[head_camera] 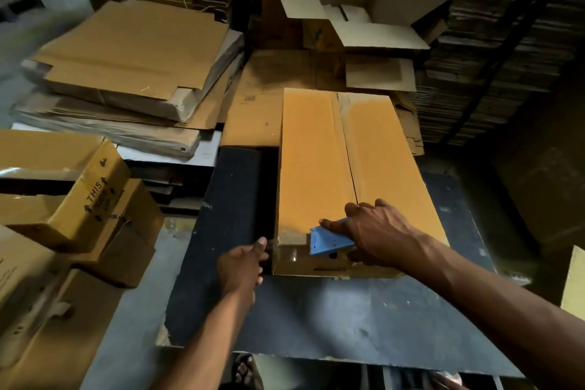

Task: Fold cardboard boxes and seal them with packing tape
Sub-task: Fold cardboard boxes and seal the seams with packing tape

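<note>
A long brown cardboard box (319, 168) lies on a dark table (332, 313), its two top flaps closed along a centre seam. My right hand (376, 231) grips a blue tape dispenser (329, 241) at the box's near end, close to the seam. A strip of clear tape shows on the near left corner of the box. My left hand (242, 266) sits at that near left corner, thumb against the box's side; what its fingers hold is hidden.
Flat cardboard stacks (133, 63) lie at the back left. Taped brown boxes (72, 199) stand at the left. An open box (351, 9) sits at the back, with tall stacks of flat cardboard (493, 41) to the right.
</note>
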A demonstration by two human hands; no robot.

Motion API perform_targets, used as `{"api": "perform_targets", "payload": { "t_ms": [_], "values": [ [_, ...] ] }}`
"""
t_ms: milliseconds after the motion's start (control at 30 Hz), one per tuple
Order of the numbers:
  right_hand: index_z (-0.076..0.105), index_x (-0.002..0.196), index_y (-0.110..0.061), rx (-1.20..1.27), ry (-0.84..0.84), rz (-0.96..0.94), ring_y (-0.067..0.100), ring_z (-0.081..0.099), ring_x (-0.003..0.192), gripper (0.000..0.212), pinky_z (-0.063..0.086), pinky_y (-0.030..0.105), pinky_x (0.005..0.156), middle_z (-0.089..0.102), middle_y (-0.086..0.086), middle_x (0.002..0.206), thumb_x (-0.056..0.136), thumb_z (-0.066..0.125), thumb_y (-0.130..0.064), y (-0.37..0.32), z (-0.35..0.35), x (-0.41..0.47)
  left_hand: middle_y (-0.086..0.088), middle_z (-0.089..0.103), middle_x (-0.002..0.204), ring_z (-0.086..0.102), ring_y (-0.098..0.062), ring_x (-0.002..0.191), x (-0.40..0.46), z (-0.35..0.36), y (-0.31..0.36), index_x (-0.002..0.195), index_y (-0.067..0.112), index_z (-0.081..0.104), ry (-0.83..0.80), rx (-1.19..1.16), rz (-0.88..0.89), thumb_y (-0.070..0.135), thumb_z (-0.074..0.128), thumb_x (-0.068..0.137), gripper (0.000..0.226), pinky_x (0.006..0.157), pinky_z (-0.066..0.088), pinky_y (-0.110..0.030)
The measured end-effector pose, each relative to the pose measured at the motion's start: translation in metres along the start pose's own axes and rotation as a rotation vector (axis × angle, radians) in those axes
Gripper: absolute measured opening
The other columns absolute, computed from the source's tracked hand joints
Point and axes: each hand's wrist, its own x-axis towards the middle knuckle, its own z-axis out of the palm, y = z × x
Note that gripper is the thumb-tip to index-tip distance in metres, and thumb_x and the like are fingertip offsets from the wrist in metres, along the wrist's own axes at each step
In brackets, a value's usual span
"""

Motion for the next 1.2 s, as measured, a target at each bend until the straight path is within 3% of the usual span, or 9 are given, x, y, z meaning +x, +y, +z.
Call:
{"api": "perform_targets", "payload": {
  "t_ms": [267,400,533,667,900,1033,1200],
  "values": [
    [0.027,0.157,-0.043,-0.076,-0.08,-0.021,0.024,0.058,0.115,0.079,0.046,0.045,0.099,0.055,0.004,0.127,0.092,0.072,-0.043,-0.011,-0.013,0.017,-0.006,0.067,0.068,0.039,-0.011,0.049,0.003,0.016,-0.003,0.097,-0.003,0.072,-0.104,-0.063,-0.151,0.027,0.074,0.096,0.03,0.043,0.026,-0.023],
    [0.023,0.158,-0.045,-0.038,-0.091,-0.021,0.022,0.057,0.114,0.082,0.045,0.044,0.1,0.054,0.001,0.124,0.092,0.07,-0.048,-0.005,-0.013,0.019,-0.007,0.068,0.069,0.046,-0.015,0.053,0.003,0.003,0.004,0.085,0.004,0.071,0.003,-0.156,-0.042,0.027,0.076,0.093,0.025,0.048,0.033,-0.025],
    [0.013,0.161,-0.045,0.011,-0.09,-0.001,0.019,0.055,0.113,0.088,0.045,0.039,0.096,0.052,-0.003,0.124,0.093,0.068,-0.05,0.001,-0.011,0.013,-0.006,0.076,0.073,0.056,-0.006,0.052,-0.002,-0.01,0.012,0.085,0.008,0.072,0.061,-0.188,0.083,0.027,0.078,0.091,0.021,0.057,0.04,-0.028],
    [0.014,0.161,-0.045,-0.017,-0.123,-0.018,0.021,0.057,0.115,0.086,0.045,0.04,0.098,0.053,-0.002,0.124,0.094,0.068,-0.047,-0.005,-0.013,0.017,-0.008,0.075,0.074,0.056,-0.014,0.057,0.002,-0.004,0.002,0.08,0.007,0.071,0.066,-0.156,0.04,0.027,0.077,0.093,0.024,0.056,0.038,-0.028],
    [0.016,0.161,-0.043,-0.068,-0.161,-0.047,0.022,0.057,0.116,0.085,0.046,0.041,0.1,0.054,0.001,0.127,0.094,0.068,-0.048,-0.008,-0.016,0.025,-0.006,0.066,0.072,0.035,-0.011,0.047,0.006,0.022,-0.015,0.086,0.006,0.068,-0.113,-0.098,-0.191,0.035,0.073,0.096,0.032,0.046,0.019,-0.021],
    [0.015,0.161,-0.042,-0.087,-0.162,-0.049,0.023,0.058,0.115,0.087,0.047,0.041,0.098,0.054,0.001,0.127,0.093,0.069,-0.049,-0.01,-0.016,0.026,-0.002,0.067,0.074,0.039,-0.009,0.045,0.012,0.014,-0.018,0.103,0.003,0.071,-0.178,-0.129,-0.359,0.032,0.078,0.092,0.032,0.038,0.02,-0.02],
    [0.019,0.16,-0.04,-0.089,-0.169,-0.025,0.024,0.06,0.112,0.086,0.048,0.04,0.096,0.055,0.002,0.126,0.092,0.07,-0.049,-0.014,-0.015,0.025,-0.003,0.078,0.084,0.045,-0.008,0.047,0.008,0.003,-0.023,0.097,0.012,0.064,-0.335,-0.008,-0.552,0.063,0.071,0.087,0.052,0.042,0.021,-0.02]
  ]
}}
